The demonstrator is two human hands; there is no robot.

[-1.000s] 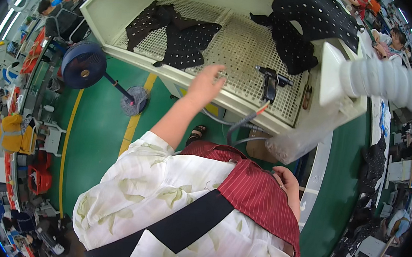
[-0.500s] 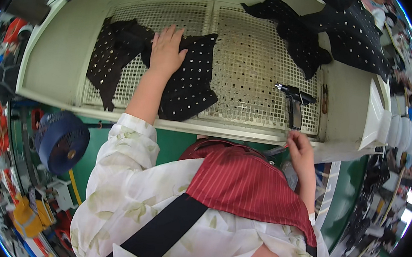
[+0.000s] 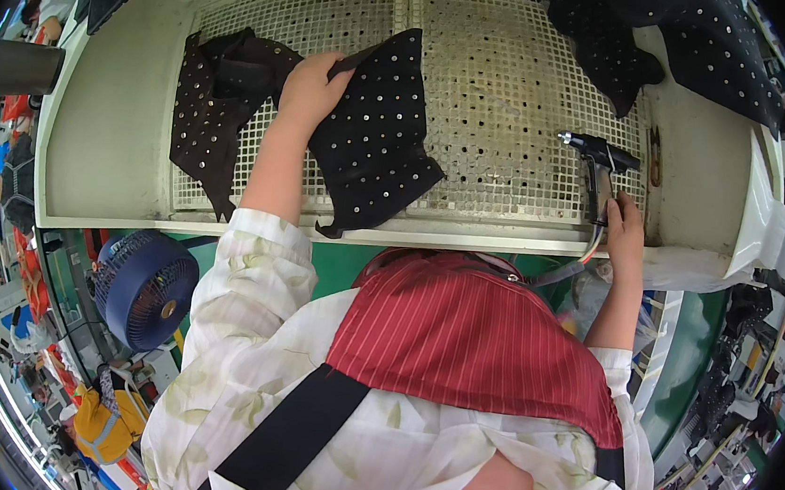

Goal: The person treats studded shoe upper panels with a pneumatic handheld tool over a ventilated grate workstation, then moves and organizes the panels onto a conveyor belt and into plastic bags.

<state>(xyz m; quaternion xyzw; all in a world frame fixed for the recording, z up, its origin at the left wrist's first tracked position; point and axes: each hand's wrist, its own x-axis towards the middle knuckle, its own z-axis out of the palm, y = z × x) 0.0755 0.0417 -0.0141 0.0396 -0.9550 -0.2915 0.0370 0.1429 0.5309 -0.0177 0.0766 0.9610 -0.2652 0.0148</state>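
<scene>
My left hand (image 3: 310,95) is closed on the upper edge of a black leather-like piece (image 3: 379,140) dotted with small shiny spots. That edge is folded up at my fingers, and the piece lies slanted on the grid. Left of it lies a dark brown dotted piece (image 3: 203,128), partly folded over. At the right, my right hand (image 3: 627,235) has its fingers closed at the lower grip of a black pistol-shaped air gun (image 3: 606,157) with a silver nozzle, which points left. Part of my right grip is hidden by the angle.
The pale tray-like bench (image 3: 105,142) has raised walls around a metal grid (image 3: 488,141). More black dotted pieces (image 3: 597,38) hang at the upper right. A hose (image 3: 571,272) runs down from the gun. A blue fan (image 3: 144,289) stands below left.
My right hand has moved up from the front edge to the gun's grip. My left hand has gone from lying flat to gripping the black piece, whose upper edge is now lifted.
</scene>
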